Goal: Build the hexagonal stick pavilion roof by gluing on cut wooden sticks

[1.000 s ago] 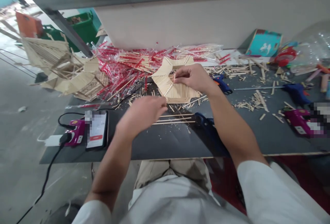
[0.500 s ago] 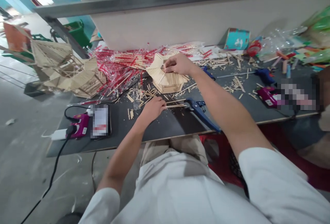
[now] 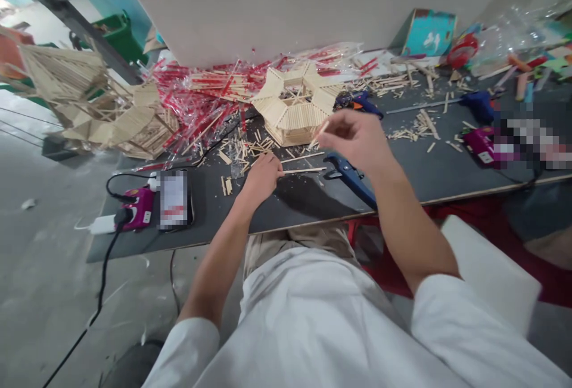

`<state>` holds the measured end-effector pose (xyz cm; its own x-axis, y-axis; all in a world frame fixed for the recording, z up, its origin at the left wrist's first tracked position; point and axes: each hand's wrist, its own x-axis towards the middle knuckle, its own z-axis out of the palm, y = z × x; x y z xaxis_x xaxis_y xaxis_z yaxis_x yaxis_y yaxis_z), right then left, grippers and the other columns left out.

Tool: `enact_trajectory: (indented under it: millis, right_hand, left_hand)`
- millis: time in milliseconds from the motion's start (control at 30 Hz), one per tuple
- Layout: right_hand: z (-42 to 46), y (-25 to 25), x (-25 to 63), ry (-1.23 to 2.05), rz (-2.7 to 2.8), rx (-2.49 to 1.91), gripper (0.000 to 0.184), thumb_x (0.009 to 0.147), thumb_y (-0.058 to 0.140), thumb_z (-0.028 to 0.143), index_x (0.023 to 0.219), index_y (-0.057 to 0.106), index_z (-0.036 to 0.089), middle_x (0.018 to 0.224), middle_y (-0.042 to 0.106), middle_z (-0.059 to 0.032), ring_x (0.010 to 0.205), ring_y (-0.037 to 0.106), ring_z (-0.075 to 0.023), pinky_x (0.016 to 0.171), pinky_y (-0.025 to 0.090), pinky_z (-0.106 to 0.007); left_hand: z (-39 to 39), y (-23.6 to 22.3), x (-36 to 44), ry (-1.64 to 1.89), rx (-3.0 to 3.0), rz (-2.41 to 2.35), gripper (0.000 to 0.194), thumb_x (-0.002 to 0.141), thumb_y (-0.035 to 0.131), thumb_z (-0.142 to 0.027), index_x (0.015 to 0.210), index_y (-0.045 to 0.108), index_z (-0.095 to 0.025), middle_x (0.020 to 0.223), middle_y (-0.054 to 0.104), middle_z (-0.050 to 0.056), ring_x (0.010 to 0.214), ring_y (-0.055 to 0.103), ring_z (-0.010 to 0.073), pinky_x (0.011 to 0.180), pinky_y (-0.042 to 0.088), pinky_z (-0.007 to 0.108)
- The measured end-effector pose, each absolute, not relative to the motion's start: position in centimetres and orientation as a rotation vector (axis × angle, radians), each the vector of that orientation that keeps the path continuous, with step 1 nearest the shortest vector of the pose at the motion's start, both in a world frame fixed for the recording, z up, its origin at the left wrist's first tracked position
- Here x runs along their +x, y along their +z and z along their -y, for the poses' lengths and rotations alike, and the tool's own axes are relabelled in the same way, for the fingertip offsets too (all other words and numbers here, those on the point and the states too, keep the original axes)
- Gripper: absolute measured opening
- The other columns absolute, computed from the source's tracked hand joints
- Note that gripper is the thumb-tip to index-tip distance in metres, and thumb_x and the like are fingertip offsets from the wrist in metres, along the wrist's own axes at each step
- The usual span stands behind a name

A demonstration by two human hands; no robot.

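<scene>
My left hand (image 3: 263, 174) rests low over the table, its fingers closed on the end of a thin wooden stick (image 3: 304, 171) that points right. A second stick (image 3: 310, 157) lies just beyond it. In the air to the right, my right hand (image 3: 360, 137) pinches a short wooden stick piece (image 3: 322, 128). Behind the hands stands a small six-sided model house (image 3: 301, 115) of pale sticks, with a ring-shaped roof open in the middle. Blue-handled cutters (image 3: 353, 180) lie below my right hand, partly hidden by the forearm.
Stick offcuts (image 3: 245, 152) litter the table. A larger stick model (image 3: 129, 129) stands left, near red-striped plastic packaging (image 3: 201, 87). A phone (image 3: 174, 200) and a purple power adapter (image 3: 139, 209) sit front left. Glue guns lie right: one blue-orange (image 3: 366, 104), one blue (image 3: 478, 105).
My right hand has drawn back from the model's roof toward me and to the right, now showing a short stick piece. My left hand stays near the same sticks. The view has shifted slightly.
</scene>
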<state>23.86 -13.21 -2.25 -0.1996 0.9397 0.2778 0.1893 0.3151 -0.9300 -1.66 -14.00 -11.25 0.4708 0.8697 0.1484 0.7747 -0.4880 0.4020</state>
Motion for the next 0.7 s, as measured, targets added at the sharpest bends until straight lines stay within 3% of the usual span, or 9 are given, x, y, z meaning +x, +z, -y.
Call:
enact_trajectory:
  millis: [67, 167, 367, 500, 700]
  right_hand:
    - [16.2, -4.8, 24.0, 1.166, 1.604, -1.078, 0.022, 0.081, 0.089, 0.044, 0.087, 0.076, 0.027, 0.089, 0.08, -0.002, 0.078, 0.073, -0.0198, 0.079, 0.063, -0.037]
    - [18.6, -8.8, 24.8, 1.417, 1.579, -1.086, 0.021, 0.082, 0.089, 0.045, 0.087, 0.077, 0.028, 0.092, 0.081, -0.0022, 0.083, 0.076, -0.0208, 0.085, 0.063, -0.039]
    - [17.4, -11.9, 28.8, 1.291, 1.474, -1.257, 0.03, 0.079, 0.09, 0.053, 0.087, 0.075, 0.028, 0.086, 0.079, -0.0016, 0.073, 0.073, -0.0199, 0.073, 0.061, -0.036]
    - [15.8, -12.1, 30.2, 1.228, 1.419, -1.318, 0.035, 0.077, 0.091, 0.056, 0.087, 0.073, 0.028, 0.079, 0.075, -0.0013, 0.066, 0.072, -0.0203, 0.067, 0.06, -0.037]
    - [16.8, -11.1, 26.9, 1.051, 1.519, -1.325, 0.024, 0.085, 0.084, 0.049, 0.092, 0.078, 0.027, 0.088, 0.079, -0.0033, 0.075, 0.073, -0.0241, 0.077, 0.06, -0.042]
  left_hand:
    - [14.3, -11.0, -1.7, 0.49, 2.443, -1.391, 0.012, 0.102, 0.055, -0.015, 0.094, 0.063, -0.019, 0.109, 0.067, 0.015, 0.114, 0.061, 0.0318, 0.106, 0.048, 0.047]
    - [14.6, -10.2, -1.9, 0.535, 2.412, -1.415, 0.016, 0.105, 0.047, -0.015, 0.1, 0.062, -0.018, 0.108, 0.068, 0.016, 0.109, 0.062, 0.0329, 0.101, 0.049, 0.048]
    - [14.7, -9.2, -1.6, 0.723, 2.191, -1.265, 0.032, 0.109, 0.038, -0.018, 0.133, 0.06, -0.019, 0.103, 0.076, 0.01, 0.1, 0.071, 0.0237, 0.096, 0.054, 0.039]
    - [14.9, -9.6, -0.2, 0.916, 1.698, -0.929, 0.024, 0.107, 0.056, -0.038, 0.116, 0.07, -0.02, 0.108, 0.08, 0.01, 0.102, 0.076, 0.0226, 0.098, 0.058, 0.038]
    - [14.8, -10.2, 0.6, 1.029, 1.426, -0.864, 0.026, 0.094, 0.077, -0.042, 0.104, 0.073, -0.018, 0.111, 0.082, 0.01, 0.105, 0.078, 0.0245, 0.098, 0.061, 0.039]
